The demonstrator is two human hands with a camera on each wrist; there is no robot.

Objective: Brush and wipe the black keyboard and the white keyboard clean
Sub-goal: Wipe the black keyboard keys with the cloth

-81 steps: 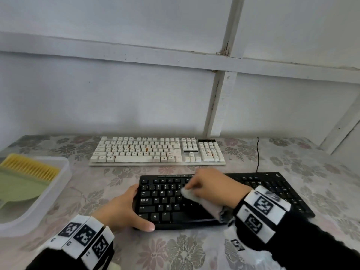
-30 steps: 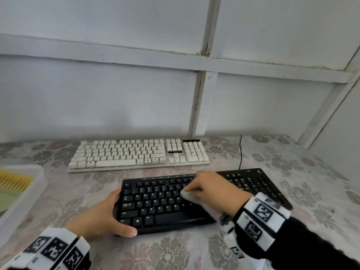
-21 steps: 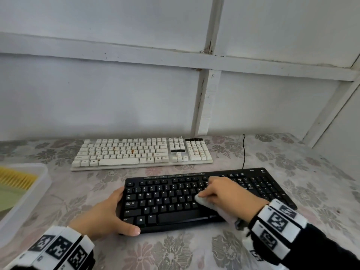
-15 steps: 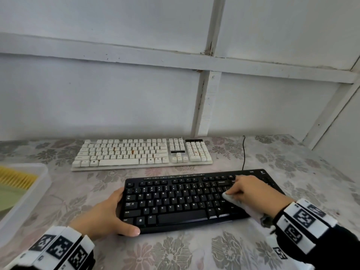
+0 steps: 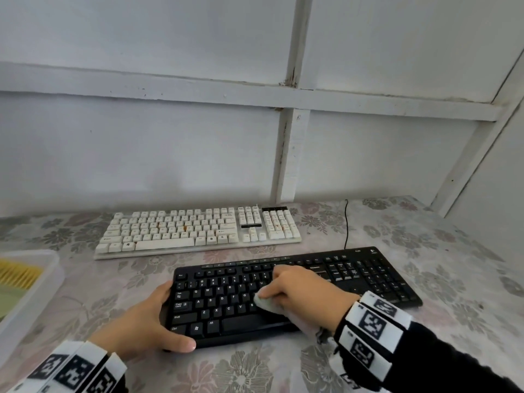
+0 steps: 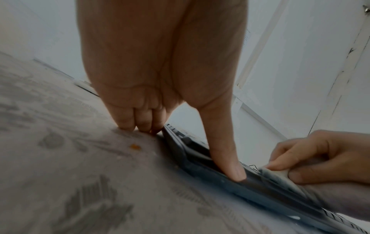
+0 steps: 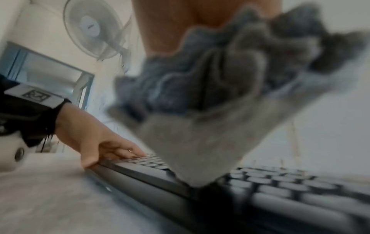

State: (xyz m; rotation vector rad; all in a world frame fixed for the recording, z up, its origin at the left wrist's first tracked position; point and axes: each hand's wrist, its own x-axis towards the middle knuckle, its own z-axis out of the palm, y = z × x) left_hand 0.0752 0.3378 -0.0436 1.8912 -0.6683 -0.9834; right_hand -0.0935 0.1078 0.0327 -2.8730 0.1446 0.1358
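Cloth bunched in right hand, fingers curled round it, thumb pinching it from below, pressed onto the letter keys about the middle of the black keyboard. Loose tail of cloth trailing off that keyboard's front edge toward the wrist.

Left hand clasped on the black keyboard's left front corner: thumb laid straight along the front edge, fingers curled down against the left end and touching the table. Bracing, by the look of it, not wiping.

Black keyboard lying long axis left to right. Number pad and arrow keys bare to the right of the cloth, letter keys bare to its left. Probably mid-wipe; best stroke judged along the long axis, with the right hand plainly the nearer to the far right end.

White keyboard just behind the black keyboard, roughly parallel, apart from it, neither hand on it. Tray well left of the black keyboard, with yellow brush bristles inside.
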